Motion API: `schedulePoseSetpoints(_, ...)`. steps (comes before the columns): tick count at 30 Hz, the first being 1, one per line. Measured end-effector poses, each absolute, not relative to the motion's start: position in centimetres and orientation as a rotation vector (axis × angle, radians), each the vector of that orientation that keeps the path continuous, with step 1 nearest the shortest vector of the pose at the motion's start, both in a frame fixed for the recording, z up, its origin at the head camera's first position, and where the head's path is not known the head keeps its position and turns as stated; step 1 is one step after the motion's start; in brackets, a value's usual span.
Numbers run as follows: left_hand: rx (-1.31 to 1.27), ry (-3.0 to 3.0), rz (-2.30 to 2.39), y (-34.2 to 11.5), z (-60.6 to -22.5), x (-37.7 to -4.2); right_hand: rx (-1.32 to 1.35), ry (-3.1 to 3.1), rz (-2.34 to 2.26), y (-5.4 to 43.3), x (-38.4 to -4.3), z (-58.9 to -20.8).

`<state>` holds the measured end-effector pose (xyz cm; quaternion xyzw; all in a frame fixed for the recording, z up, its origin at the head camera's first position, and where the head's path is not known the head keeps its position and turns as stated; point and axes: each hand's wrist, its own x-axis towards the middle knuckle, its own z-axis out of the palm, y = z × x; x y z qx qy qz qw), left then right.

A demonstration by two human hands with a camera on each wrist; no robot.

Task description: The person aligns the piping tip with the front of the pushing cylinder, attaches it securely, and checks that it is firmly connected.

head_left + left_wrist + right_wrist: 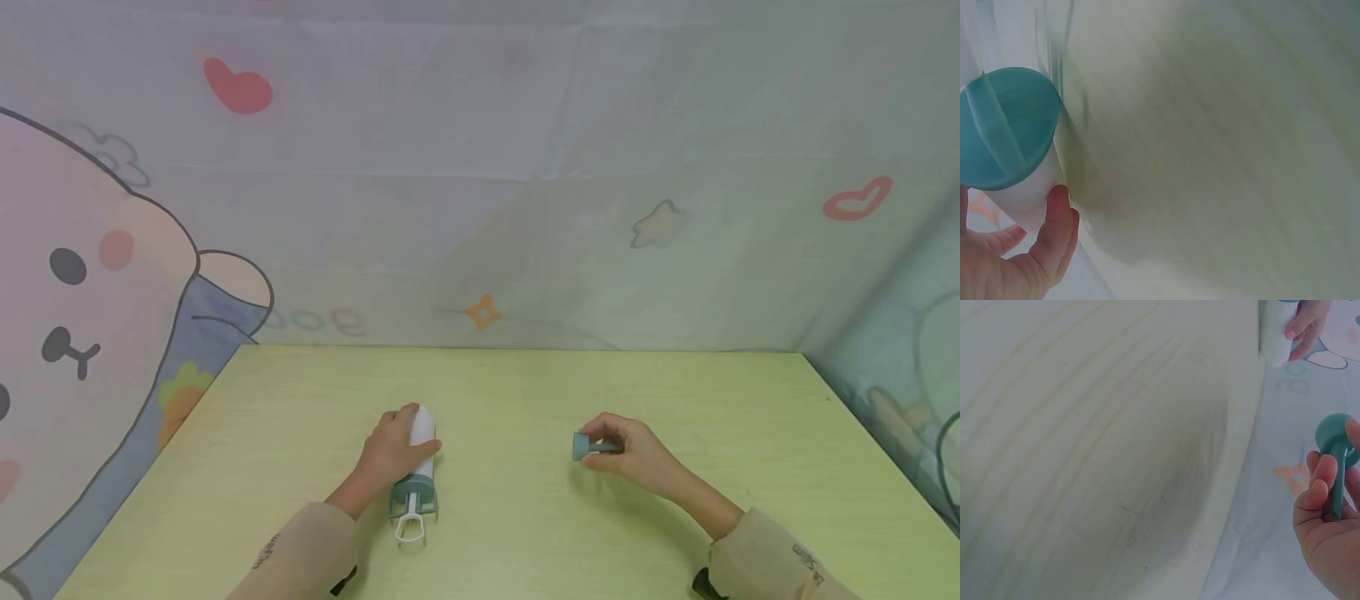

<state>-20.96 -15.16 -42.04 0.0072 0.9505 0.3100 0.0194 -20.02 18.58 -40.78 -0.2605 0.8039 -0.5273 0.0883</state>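
Note:
In the head view, a white cylinder (422,433) with a teal collar (413,490) and a white loop handle (410,528) lies lengthwise at the left of the table. My left hand (392,450) holds its white body, thumb on the right side. The left wrist view shows the collar's round teal face (1013,128) with a raised bar, above my curled fingers (1054,234). To the right, my right hand (626,446) pinches a small teal piece (580,447) by its thin stem, above the table. Its round cupped head (1335,431) shows in the right wrist view.
The pale yellow-green table (502,533) ends at a printed cloth backdrop (480,208), which also hangs along the right side. A dark cable (943,467) runs down at the far right.

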Motion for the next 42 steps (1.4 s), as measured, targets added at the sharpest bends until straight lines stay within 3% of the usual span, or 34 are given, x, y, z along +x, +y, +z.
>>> schedulePoseSetpoints(8, 0.049, 2.967, 0.965, -15.0, -41.9, -21.1, -0.77, 2.406, -1.563, 18.6, -19.9, -40.7)
schedulePoseSetpoints(42, 0.812, 2.615, 0.907, -12.0, -38.9, -19.8, -0.773, 2.402, -1.537, 18.8, -20.2, -40.7)
